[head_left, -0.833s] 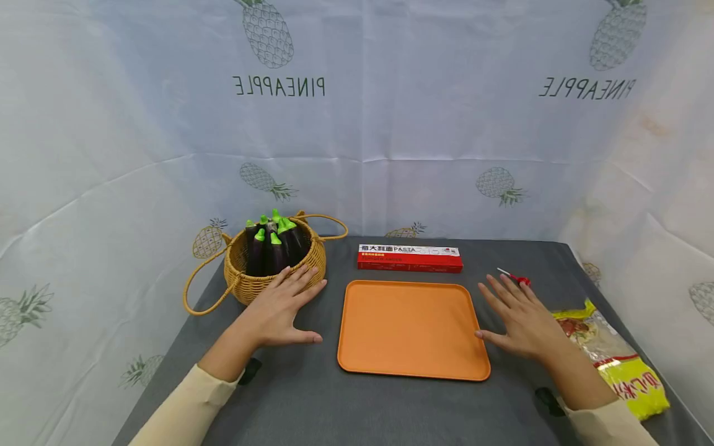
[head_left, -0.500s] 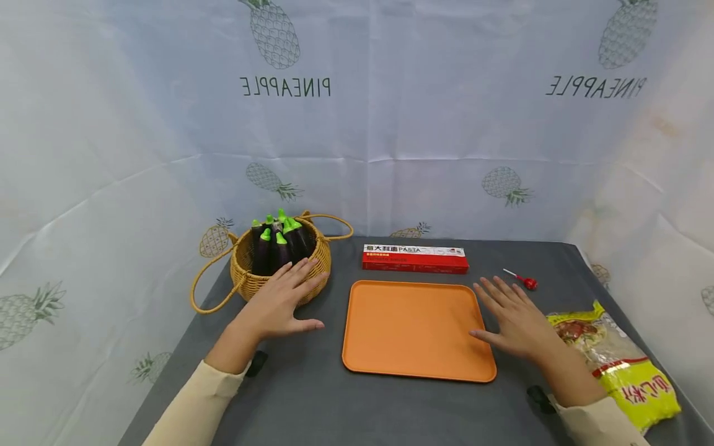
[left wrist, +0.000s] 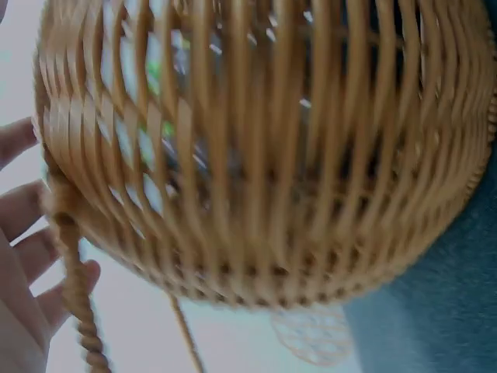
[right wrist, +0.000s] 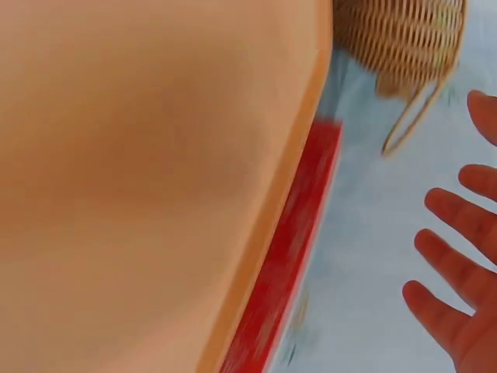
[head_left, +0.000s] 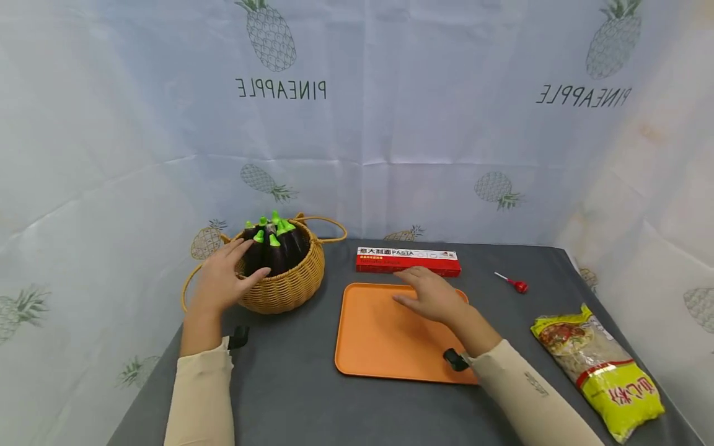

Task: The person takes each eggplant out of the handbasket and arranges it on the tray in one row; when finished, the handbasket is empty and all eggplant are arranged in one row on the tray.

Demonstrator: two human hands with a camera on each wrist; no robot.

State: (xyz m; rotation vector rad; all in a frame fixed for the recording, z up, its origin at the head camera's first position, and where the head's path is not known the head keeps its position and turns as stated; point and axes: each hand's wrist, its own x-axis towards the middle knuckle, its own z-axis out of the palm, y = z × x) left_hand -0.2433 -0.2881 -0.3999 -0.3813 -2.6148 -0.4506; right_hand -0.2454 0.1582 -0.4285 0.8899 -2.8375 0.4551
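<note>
The left hand (head_left: 220, 282), fingers apart, is at the near-left side of a wicker basket (head_left: 284, 294) of eggplants (head_left: 284, 251); whether it touches is unclear. The right hand (head_left: 432, 294), fingers loosely extended, is over an orange tray (head_left: 362, 337). From the tray's centre on the grey desk (head_left: 301, 384), the basket sits at ten o'clock; a red-and-white box (head_left: 385, 260) reading "PASTA" at twelve; a red lollipop (head_left: 520, 287) at two; a yellow bag (head_left: 599, 371) with red Chinese lettering between three and four. Behind, a sheet (head_left: 424, 124) shows "PINEAPPLE" mirrored.
</note>
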